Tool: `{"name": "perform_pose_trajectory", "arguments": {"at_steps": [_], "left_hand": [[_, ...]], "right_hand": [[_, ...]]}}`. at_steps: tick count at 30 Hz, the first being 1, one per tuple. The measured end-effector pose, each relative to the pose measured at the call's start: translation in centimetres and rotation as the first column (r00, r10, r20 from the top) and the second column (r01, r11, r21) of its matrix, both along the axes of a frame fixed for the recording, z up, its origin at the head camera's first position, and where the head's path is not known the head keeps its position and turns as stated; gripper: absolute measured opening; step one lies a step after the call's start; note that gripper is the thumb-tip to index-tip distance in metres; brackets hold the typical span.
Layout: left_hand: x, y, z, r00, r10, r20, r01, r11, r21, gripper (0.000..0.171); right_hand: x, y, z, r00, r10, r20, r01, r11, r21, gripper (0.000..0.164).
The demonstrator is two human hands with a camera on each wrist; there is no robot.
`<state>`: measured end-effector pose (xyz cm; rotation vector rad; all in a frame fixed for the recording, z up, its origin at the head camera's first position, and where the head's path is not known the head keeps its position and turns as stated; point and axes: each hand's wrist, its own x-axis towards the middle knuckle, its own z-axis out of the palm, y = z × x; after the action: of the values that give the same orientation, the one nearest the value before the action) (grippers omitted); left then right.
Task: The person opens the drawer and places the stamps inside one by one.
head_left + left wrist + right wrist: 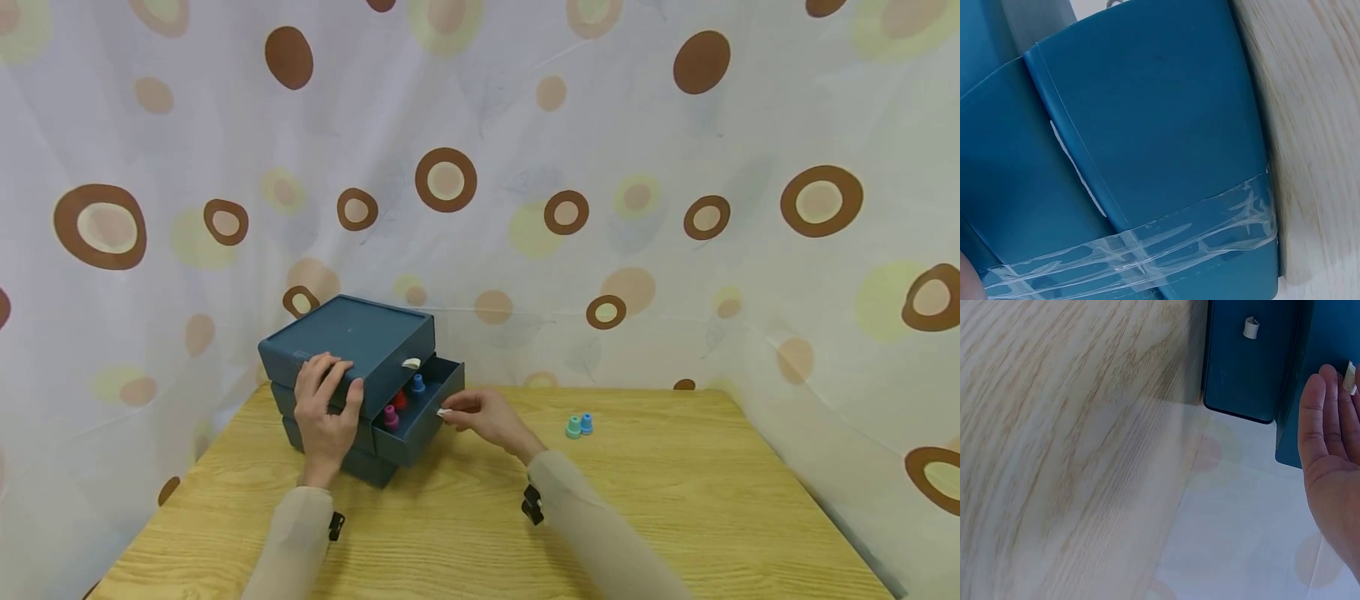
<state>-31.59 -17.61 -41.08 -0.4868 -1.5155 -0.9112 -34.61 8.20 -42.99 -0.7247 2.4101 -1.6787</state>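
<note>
A dark blue drawer cabinet (pixel 348 329) stands at the left of the table. Its middle drawer (pixel 435 425) is pulled out. Inside sit a magenta peg-like piece (pixel 391 417), a red one (pixel 401 400) and a blue one (pixel 417 384). My right hand (pixel 483 414) pinches the white pull tab (pixel 1350 378) on that drawer's front between thumb and fingers. My left hand (pixel 326 412) rests on the near corner of the cabinet, fingers over the top edge and thumb toward the drawer side. In the left wrist view, clear tape (pixel 1210 234) runs across the cabinet's side.
On the table (pixel 637 500), right of the cabinet, a mint green piece (pixel 573 427) and a blue piece (pixel 587 424) stand side by side. The top drawer has a white tab (pixel 411 363), the bottom one another tab (pixel 1251 327). A patterned curtain (pixel 495 250) hangs behind.
</note>
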Motion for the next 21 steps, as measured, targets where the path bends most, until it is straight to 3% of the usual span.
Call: {"name": "perform_pose_trajectory", "arguments": {"at_steps": [8, 14, 21], "left_hand": [[-0.1, 0.1, 0.0, 1.000, -0.004, -0.013, 0.004, 1.000, 0.002, 0.035], [-0.3, 0.0, -0.2, 1.000, 0.001, -0.021, -0.001, 1.000, 0.001, 0.036], [-0.4, 0.1, -0.4, 1.000, 0.000, -0.028, 0.000, 1.000, 0.009, 0.035]], "right_hand": [[0.1, -1.4, 0.2, 0.999, 0.026, -0.046, -0.028, 0.999, -0.031, 0.026], [0.0, -2.3, 0.1, 0.995, 0.065, -0.080, -0.065, 0.998, 0.012, 0.029], [0.0, -2.9, 0.1, 0.990, 0.125, -0.065, -0.123, 0.992, 0.031, 0.035]]}}
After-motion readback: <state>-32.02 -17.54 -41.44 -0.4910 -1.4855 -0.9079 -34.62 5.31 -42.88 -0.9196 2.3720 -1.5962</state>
